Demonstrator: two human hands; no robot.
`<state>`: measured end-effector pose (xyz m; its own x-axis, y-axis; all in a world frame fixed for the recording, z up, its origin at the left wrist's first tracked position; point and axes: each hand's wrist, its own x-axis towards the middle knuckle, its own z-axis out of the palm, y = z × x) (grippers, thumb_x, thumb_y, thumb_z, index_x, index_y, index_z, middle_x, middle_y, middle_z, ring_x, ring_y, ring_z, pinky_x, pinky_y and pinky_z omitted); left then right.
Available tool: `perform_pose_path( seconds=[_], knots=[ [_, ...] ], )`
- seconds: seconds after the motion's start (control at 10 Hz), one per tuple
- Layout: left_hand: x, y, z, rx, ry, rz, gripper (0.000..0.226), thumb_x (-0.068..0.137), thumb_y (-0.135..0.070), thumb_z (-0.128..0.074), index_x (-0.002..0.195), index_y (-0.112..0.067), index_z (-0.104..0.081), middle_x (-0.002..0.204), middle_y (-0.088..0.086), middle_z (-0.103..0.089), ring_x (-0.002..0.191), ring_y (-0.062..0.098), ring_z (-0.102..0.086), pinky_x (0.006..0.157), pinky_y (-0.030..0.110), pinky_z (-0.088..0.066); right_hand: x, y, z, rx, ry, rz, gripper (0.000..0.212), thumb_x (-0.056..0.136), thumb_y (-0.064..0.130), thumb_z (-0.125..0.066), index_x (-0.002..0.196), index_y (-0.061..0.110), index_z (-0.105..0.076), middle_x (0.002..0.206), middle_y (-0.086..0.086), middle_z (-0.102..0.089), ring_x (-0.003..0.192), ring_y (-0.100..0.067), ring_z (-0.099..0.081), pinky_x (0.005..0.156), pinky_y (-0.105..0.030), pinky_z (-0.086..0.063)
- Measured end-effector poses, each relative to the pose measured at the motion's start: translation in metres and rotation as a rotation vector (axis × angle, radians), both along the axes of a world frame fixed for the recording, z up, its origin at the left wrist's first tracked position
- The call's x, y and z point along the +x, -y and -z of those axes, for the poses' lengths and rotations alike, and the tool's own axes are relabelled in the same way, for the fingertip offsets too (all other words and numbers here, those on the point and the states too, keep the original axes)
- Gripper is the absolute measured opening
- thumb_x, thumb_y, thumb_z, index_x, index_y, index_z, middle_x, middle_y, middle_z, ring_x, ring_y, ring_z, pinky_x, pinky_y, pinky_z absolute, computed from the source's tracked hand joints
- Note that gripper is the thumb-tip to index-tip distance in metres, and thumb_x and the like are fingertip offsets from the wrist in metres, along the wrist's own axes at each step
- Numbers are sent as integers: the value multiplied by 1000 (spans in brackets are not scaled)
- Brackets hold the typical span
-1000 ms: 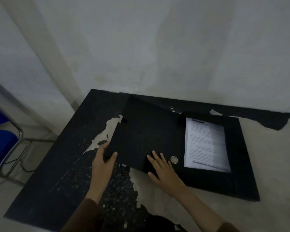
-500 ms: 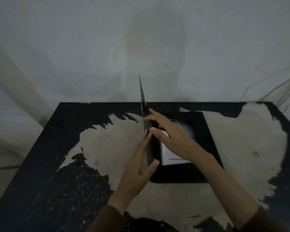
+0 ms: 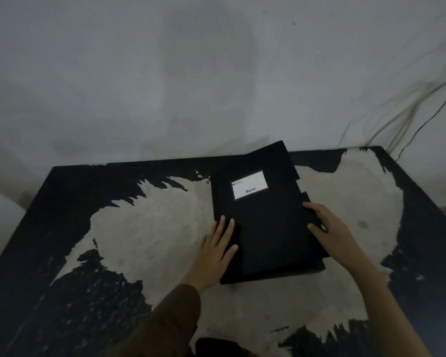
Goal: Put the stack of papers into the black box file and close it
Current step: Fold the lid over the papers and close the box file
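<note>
On the table (image 3: 144, 238), both hands rest on the lidded black box file (image 3: 265, 222).

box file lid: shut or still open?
Down, not visibly fastened: the lid covers the black box file, papers hidden, but sits skewed, overhanging on the right.

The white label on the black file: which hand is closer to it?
Left, narrowly. The left hand lies flat on the black box file just below the white label; the right hand grips the file's right edge, lower right.
</note>
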<state>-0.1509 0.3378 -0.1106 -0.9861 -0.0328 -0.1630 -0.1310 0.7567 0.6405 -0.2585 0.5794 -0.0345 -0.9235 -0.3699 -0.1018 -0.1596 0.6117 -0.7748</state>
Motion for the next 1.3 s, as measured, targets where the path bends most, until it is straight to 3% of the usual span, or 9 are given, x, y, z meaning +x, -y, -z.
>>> perform_pose_path(
  seconds=[0.2, 0.3, 0.4, 0.5, 0.6, 1.0, 1.1, 1.2, 1.3],
  knots=[
    [-13, -2, 14, -129, 112, 31, 62, 97, -45, -27, 131, -37, 24, 154, -7, 28, 141, 13, 25, 115, 36, 12, -5, -4, 45, 125, 20, 63, 49, 95, 3, -42, 139, 22, -33, 142, -10, -44, 118, -28, -50, 97, -34, -40],
    [-13, -4, 22, -198, 105, 38, 64, 95, -49, -26, 132, -40, 26, 147, -11, 34, 136, 11, 30, 111, 34, 15, -3, 8, 70, 259, 19, 109, 53, 95, 8, -42, 144, 18, -25, 154, -10, -26, 137, -28, -33, 111, -43, -31],
    [-13, -3, 26, -256, 90, 34, 65, 94, -51, -25, 132, -40, 27, 145, -12, 35, 135, 11, 31, 111, 35, 15, -7, 20, 78, 389, -2, 139, 56, 95, 14, -40, 146, 19, -18, 159, -8, -12, 144, -25, -19, 113, -49, -28],
    [-13, -4, 29, -330, 83, 21, 67, 94, -53, -24, 132, -37, 28, 145, -9, 36, 135, 14, 32, 111, 36, 16, -20, 39, 82, 509, -106, 89, 62, 97, 30, -34, 149, 17, -3, 160, -4, 2, 147, -20, 0, 117, -48, -15],
    [-13, -6, 30, -364, 81, 14, 67, 94, -53, -24, 132, -36, 28, 144, -8, 36, 135, 16, 32, 111, 36, 16, -28, 46, 88, 577, -133, 56, 67, 97, 40, -29, 148, 15, 6, 160, -5, 8, 147, -19, 4, 118, -46, -11],
    [-16, -7, 29, -423, 92, 1, 68, 92, -55, -24, 135, -35, 24, 150, -6, 29, 139, 18, 28, 116, 40, 12, -38, 51, 82, 749, -61, 13, 78, 92, 52, -34, 148, 12, 2, 160, -7, 4, 147, -20, 2, 118, -46, -13],
    [-17, -5, 18, -378, 110, 11, 69, 92, -53, -28, 144, -35, 13, 157, -5, 19, 145, 19, 18, 119, 43, 7, -39, 55, 68, 816, 11, -33, 81, 91, 54, -35, 148, 11, 2, 160, -8, 5, 147, -21, 2, 118, -51, -9],
    [-23, 1, -2, -322, 140, 32, 61, 94, -43, -37, 148, -30, -11, 161, -3, -1, 147, 20, -1, 120, 45, -4, -46, 64, 44, 944, 129, -79, 80, 91, 53, -37, 148, 11, -1, 160, -7, 3, 147, -22, -2, 113, -63, -1],
    [-36, 14, -27, -323, 74, -10, 52, 94, -35, -40, 144, -26, -29, 159, -1, -16, 144, 19, -19, 119, 45, -15, -56, 73, 18, 957, 120, -129, 69, 93, 48, -36, 148, 15, -9, 160, -5, -3, 146, -22, -7, 112, -67, 0]
  ],
)
